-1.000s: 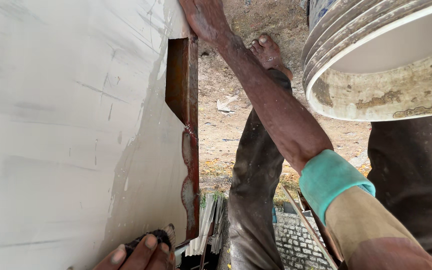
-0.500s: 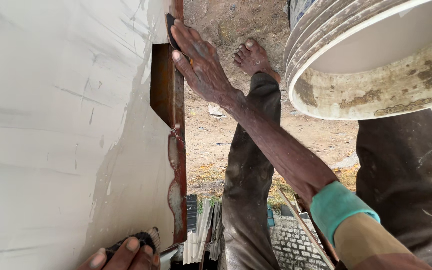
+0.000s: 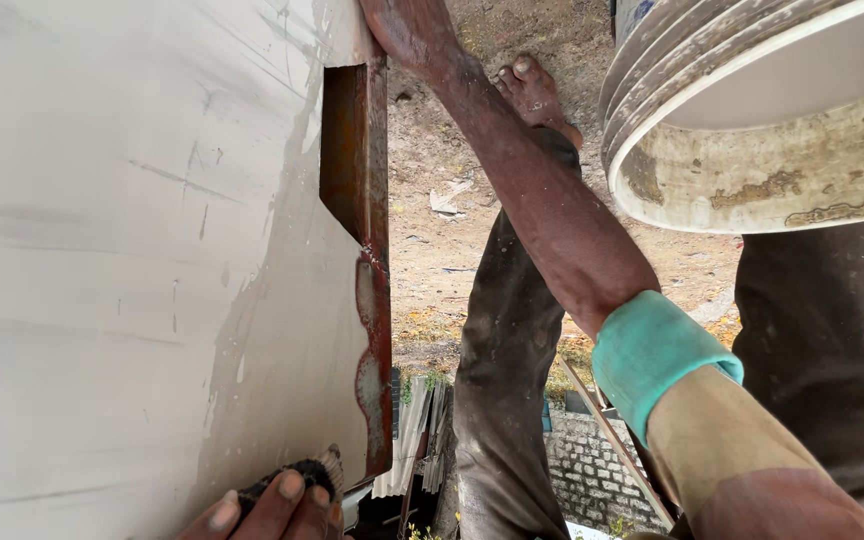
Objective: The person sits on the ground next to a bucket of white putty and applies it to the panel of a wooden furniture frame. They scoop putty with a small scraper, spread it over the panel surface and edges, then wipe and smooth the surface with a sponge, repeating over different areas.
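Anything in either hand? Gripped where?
Left hand grips a dark brush by its lower end, against the white panel. Right hand rests at the panel's rusty edge; its grip is cut off.

The big white wall [image 3: 122, 270] fills the whole side from 7 to 11 o'clock, so no way through is found there. Its rusty metal edge [image 3: 377, 330] runs down the middle, with a dark notch [image 3: 344, 150] cut in near 11 o'clock. A dirty white bucket [image 3: 762, 120] blocks the corner at 1 to 2 o'clock. The gap from 12 down to 6 o'clock is partly filled by an arm [image 3: 552, 220] and a trouser leg [image 3: 502, 400]. A thin strip of open air is left between the metal edge and the leg, with ground [image 3: 432, 260] seen far below.
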